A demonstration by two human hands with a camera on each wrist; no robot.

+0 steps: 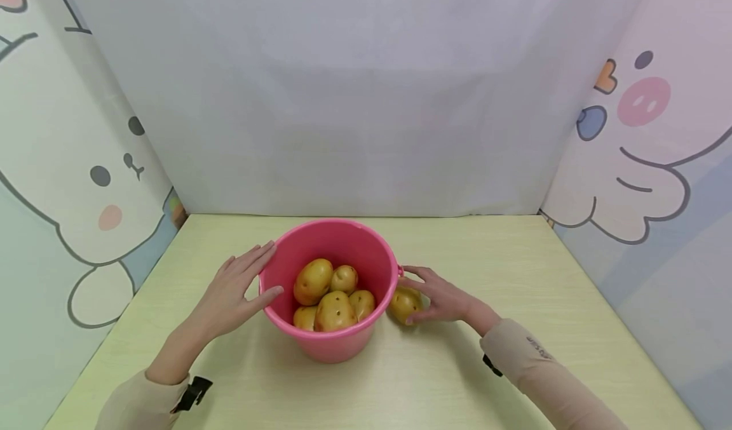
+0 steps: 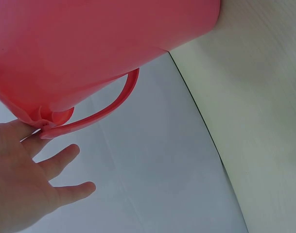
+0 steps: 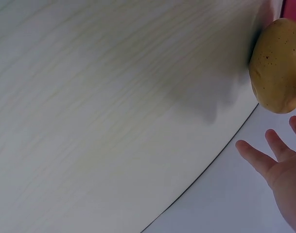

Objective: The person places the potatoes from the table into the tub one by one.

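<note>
A pink bucket (image 1: 333, 347) stands upright on the table with several potatoes (image 1: 335, 311) inside. My left hand (image 1: 237, 293) rests against the bucket's left rim, its fingers straight and its thumb reaching over the edge. In the left wrist view, the bucket's curved handle (image 2: 96, 115) hangs by the fingertips. Just outside the bucket on the right sits another potato (image 1: 405, 304). My right hand (image 1: 443, 295) is spread around that potato, thumb on the near side and fingers on the far side. The right wrist view shows three extended fingers (image 3: 257, 158) apart from its skin.
The pale wooden table (image 1: 515, 265) runs back to a plain light wall cloth (image 1: 366, 131). Panels with cartoon animals (image 1: 640, 163) stand along both sides. A black strap (image 1: 193, 393) is at the left sleeve's cuff.
</note>
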